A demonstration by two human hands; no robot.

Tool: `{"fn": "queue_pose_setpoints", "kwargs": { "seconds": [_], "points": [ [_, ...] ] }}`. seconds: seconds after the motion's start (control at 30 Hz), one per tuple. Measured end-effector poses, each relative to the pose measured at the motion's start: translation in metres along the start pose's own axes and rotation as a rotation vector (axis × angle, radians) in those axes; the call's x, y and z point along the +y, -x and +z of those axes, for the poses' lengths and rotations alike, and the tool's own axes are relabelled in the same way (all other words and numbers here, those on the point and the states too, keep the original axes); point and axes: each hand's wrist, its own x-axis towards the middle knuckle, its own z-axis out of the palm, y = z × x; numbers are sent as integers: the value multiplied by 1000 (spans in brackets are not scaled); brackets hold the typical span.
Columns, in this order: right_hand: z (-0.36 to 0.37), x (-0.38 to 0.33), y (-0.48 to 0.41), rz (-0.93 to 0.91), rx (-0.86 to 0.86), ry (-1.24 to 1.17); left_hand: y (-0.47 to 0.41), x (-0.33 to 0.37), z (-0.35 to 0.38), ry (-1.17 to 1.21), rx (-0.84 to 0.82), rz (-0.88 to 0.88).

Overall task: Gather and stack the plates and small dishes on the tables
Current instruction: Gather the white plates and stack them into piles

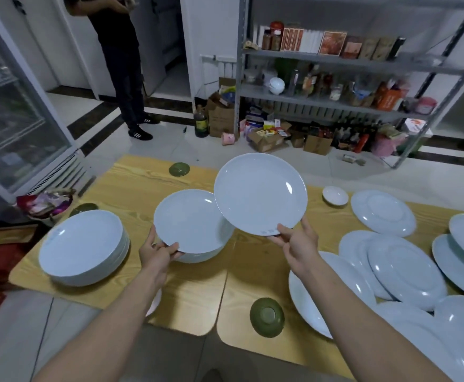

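Head view: a white plate (261,193) hangs tilted above the worktop (192,307), pinched at its near rim by the right hand (297,244). The left hand (156,250) grips the middle stack (192,221) at its rim. Stacking is under way, I judge; next the plate needs lowering flat onto that stack. Loose plates (407,268) at right look empty.

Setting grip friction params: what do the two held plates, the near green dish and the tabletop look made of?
Raised plate in the right hand and lower plate in the left hand: likely glazed ceramic, glossy; sharp light glints. Green dish: ceramic or melamine, duller sheen; cannot tell. Tabletop: printed-looking wood grain, slight sheen; probably laminate.
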Motion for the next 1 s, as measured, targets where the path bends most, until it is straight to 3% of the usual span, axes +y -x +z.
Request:
{"fn": "queue_pose_setpoints", "kwargs": {
  "seconds": [0.63,1.0],
  "points": [
    [39,57,-14,34,98,36,-68,-22,-32,-109,4,-97],
    [62,99,-30,203,79,162,-81,-33,-45,-181,-40,-117]
  ]
}}
